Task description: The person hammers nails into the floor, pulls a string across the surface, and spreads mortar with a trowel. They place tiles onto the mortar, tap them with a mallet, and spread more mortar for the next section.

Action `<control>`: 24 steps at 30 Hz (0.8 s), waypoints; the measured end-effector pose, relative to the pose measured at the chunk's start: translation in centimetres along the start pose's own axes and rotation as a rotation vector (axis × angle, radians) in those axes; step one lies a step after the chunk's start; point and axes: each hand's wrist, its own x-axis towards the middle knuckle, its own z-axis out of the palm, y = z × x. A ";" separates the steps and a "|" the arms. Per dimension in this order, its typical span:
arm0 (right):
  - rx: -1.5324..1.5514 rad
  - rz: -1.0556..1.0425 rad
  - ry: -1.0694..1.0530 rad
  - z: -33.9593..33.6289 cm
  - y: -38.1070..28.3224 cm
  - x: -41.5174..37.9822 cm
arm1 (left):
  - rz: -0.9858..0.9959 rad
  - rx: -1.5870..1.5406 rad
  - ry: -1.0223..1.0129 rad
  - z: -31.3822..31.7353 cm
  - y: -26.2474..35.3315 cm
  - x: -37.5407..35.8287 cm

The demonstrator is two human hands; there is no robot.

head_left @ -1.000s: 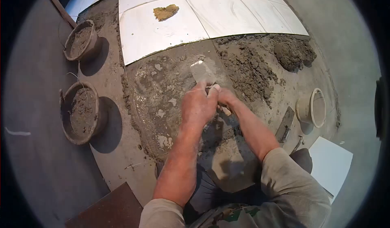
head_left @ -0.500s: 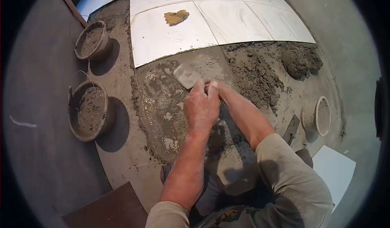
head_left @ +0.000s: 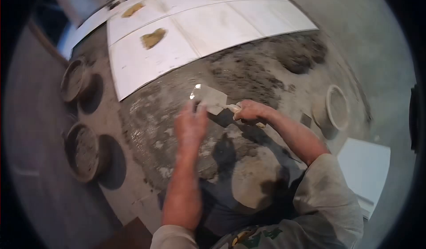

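My right hand (head_left: 250, 111) is wrapped round the handle of a trowel (head_left: 213, 99), whose flat blade points left above the wet mortar bed (head_left: 155, 111). Just left of and below the blade is my left hand (head_left: 191, 122), blurred, with its fingers pointing up and spread slightly apart. Nothing shows in that hand. Beyond the blade, white tiles (head_left: 186, 36) meet the mortar, with a yellowish lump (head_left: 153, 38) lying on one of them.
Two mortar buckets (head_left: 83, 151) stand at the left. A heap of dark mortar (head_left: 299, 53) lies at the upper right, above a light-rimmed bucket (head_left: 336, 108). White tile pieces (head_left: 364, 173) rest at the lower right.
My hands have moved apart, the left one leftward and down, the right one to the right with the trowel. The trowel blade has turned, and the whole view has shifted and tilted.
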 end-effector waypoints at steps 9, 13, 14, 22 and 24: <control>0.367 0.287 0.362 -9.4 25.4 -24.2 | -0.091 -0.262 -0.144 6.2 2.2 1.6; 0.367 0.581 0.554 -12.7 36.5 -31.3 | -0.056 -0.210 -0.163 10.9 5.6 -0.2; 0.283 0.628 0.565 -13.8 39.2 -31.6 | -0.031 -0.221 -0.180 12.5 6.0 -0.6; -0.649 0.722 0.545 -16.5 53.1 -19.8 | 0.099 0.035 -0.424 19.3 13.8 -8.0; -0.698 0.667 0.653 -16.2 54.8 -16.9 | 0.102 -0.019 -0.451 19.2 13.7 -8.6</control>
